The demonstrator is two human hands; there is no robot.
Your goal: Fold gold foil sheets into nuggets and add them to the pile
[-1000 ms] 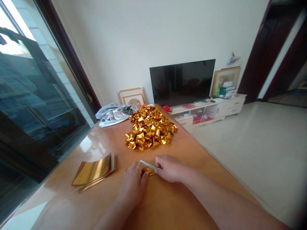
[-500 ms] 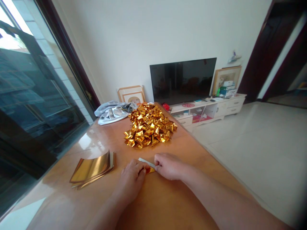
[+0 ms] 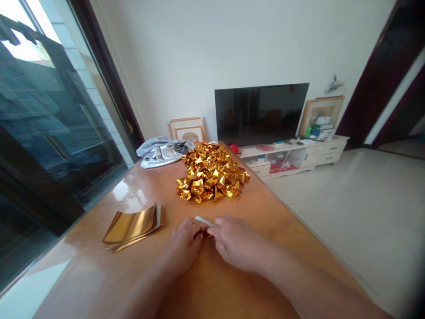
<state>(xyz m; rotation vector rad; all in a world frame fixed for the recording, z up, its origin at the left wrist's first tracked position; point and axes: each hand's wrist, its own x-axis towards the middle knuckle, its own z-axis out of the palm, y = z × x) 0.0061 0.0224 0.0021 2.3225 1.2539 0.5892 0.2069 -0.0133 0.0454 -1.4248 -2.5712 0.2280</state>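
One piece of gold paper, gripped from both sides

We are holding the paper low over the near part of the table. The left hand is closing its fingers on one end and the right hand is gripping the other, the fingertips almost meeting. We are probably pinching from both ends because so small a thing needs steadying, and the table seems to be giving it firm backing. A loose stack of gold sheets is lying to the left of the left hand, likely set there for easy reach. A heap of folded gold pieces is spreading beyond both hands, apparently placed far enough out to be leaving our fingers room.

Our fingers are covering most of the paper, so we are seeing only a gold sliver and, above it, a pale strip; whether that is the paper's back or a separate thing, we cannot tell. The heap is hiding its own lower pieces, so we are not managing a count. Beside its far end, a grey cloth bundle is carrying something dark that we cannot make out. At the lower left, a pale patch is running out of view.
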